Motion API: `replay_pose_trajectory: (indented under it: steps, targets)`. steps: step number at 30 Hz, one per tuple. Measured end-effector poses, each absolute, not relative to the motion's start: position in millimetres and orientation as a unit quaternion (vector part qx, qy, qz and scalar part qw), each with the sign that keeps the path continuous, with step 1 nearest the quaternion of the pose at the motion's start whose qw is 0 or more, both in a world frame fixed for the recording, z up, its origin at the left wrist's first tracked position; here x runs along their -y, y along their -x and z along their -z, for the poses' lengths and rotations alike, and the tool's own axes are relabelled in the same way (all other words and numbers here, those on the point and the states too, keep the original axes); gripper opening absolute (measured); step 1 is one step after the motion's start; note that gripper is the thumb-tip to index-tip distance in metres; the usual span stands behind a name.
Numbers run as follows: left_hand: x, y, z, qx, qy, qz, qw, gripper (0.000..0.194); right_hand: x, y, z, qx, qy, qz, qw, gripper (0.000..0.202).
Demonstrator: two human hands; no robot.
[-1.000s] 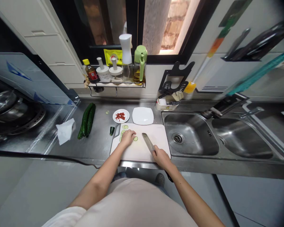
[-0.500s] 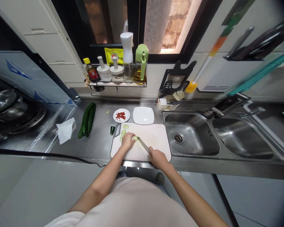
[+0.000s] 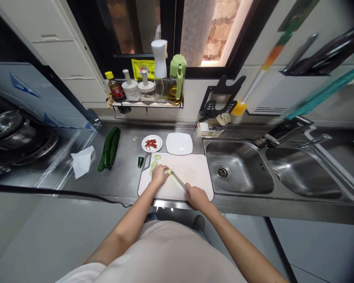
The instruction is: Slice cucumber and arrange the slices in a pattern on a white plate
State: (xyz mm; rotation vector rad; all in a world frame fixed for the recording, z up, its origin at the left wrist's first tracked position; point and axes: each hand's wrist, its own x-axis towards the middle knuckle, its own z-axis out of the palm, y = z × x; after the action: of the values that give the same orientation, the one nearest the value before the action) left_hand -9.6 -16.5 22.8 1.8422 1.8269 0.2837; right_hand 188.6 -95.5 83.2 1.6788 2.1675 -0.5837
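Observation:
On the white cutting board (image 3: 191,167) my left hand (image 3: 159,175) is closed on a short piece of cucumber (image 3: 169,171), most of which its fingers hide. My right hand (image 3: 197,195) grips a knife (image 3: 179,180) by its handle, and the blade's tip end meets the cucumber beside my left fingertips. Several pale green cucumber slices (image 3: 154,164) lie at the board's upper left, just beyond my left hand. A dark green cucumber end (image 3: 140,161) rests on the steel counter left of the board.
Whole cucumbers (image 3: 109,148) and a white paper towel (image 3: 82,161) lie to the left. Behind the board are a small plate (image 3: 146,148) of chopped red pieces and a white square plate (image 3: 179,144). A double sink (image 3: 238,173) adjoins the right side; a condiment rack (image 3: 147,104) hangs above.
Hardly anything differs. Both hands, the knife and the cucumber keep nearly the same places, with only a slight shift of the whole view.

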Motion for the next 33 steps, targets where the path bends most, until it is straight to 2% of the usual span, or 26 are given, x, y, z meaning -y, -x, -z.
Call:
replay_pose_trajectory:
  steps: [17, 33]
  targets:
    - [18, 9, -25, -0.682, -0.677, -0.104, 0.256, 0.023, 90, -193, -84, -0.776, -0.569, 0.202, 0.185, 0.026]
    - [17, 8, -22, -0.692, -0.667, -0.095, 0.259, 0.023, 79, -185, -89, -0.784, -0.555, 0.201, 0.196, 0.036]
